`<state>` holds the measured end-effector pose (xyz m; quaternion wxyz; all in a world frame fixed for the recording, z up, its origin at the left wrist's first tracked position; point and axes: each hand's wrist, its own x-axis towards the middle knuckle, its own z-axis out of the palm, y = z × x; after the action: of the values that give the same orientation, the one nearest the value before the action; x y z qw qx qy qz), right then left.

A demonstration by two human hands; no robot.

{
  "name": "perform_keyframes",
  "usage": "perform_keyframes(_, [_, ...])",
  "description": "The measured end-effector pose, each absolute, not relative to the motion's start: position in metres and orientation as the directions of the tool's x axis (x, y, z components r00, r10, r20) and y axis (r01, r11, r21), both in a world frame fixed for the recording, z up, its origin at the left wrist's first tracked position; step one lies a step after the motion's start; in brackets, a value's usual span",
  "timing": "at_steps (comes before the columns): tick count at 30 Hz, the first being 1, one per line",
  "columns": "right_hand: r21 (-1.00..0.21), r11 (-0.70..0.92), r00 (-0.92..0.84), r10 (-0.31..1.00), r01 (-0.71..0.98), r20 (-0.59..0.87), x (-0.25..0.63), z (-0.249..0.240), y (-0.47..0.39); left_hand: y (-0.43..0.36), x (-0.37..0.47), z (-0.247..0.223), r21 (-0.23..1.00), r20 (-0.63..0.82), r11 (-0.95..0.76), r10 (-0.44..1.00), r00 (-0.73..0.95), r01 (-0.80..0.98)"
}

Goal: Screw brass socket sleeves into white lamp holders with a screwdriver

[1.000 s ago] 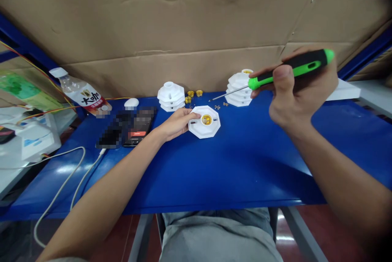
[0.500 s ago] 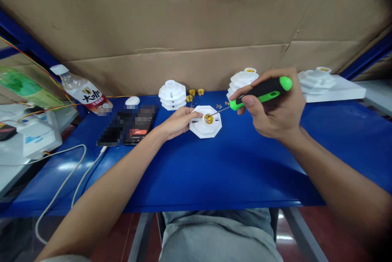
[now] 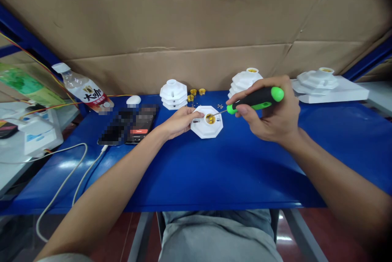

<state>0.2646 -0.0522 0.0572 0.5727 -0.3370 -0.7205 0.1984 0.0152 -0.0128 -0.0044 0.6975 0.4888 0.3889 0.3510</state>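
My left hand [image 3: 180, 123] grips the left edge of a white octagonal lamp holder [image 3: 208, 132], its thumb on top. A brass threaded sleeve lines the round opening in the lamp holder's middle. My right hand [image 3: 272, 111] is closed around a black and green screwdriver [image 3: 255, 101], tilted, with its thin shaft pointing down to the left. The screwdriver's tip reaches into the brass opening; what it touches inside is too small to tell. Just behind the lamp holder lie loose brass sleeves [image 3: 193, 92] and tiny screws [image 3: 220, 106].
Stacks of white lamp holders stand at the back, one left of centre [image 3: 174, 94], one behind my right hand [image 3: 245, 80], another by a white box [image 3: 339, 90] at right. Two phones [image 3: 142, 121], a white mouse [image 3: 134, 100], a bottle [image 3: 82, 88] and cables occupy the blue table's left side.
My right hand has tipped the screwdriver's handle lower and slightly left, its tip still in the opening. My left hand keeps its hold on the lamp holder. The view has shifted slightly.
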Motion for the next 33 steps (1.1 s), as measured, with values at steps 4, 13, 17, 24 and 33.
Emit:
perform_keyframes(4, [-0.385,0.836,-0.265,0.503,0.391,0.822,0.267,0.058,-0.055,-0.014,0.015,-0.002,0.951,-0.213,0.291,0.863,0.459,-0.104])
perform_keyframes(13, [-0.409,0.836,-0.297,0.521,0.364,0.8,0.266,0.054,-0.053,-0.016,0.016,0.002,0.946,-0.214,0.3,0.864,0.455,-0.124])
perform_keyframes(17, [-0.29,0.89,-0.306,0.402,0.352,0.863,0.266,0.053,-0.044,-0.014,0.016,0.0,0.938,-0.235,0.323,0.856,0.46,-0.123])
perform_keyframes(24, [-0.264,0.895,-0.315,0.383,0.359,0.868,0.263,0.054,-0.04,-0.013,0.015,-0.005,0.94,-0.227,0.313,0.867,0.443,-0.132])
perform_keyframes(33, [-0.246,0.898,-0.355,0.378,0.365,0.855,0.265,0.057,-0.044,-0.009,0.013,-0.012,0.95,-0.214,0.291,0.871,0.443,-0.111])
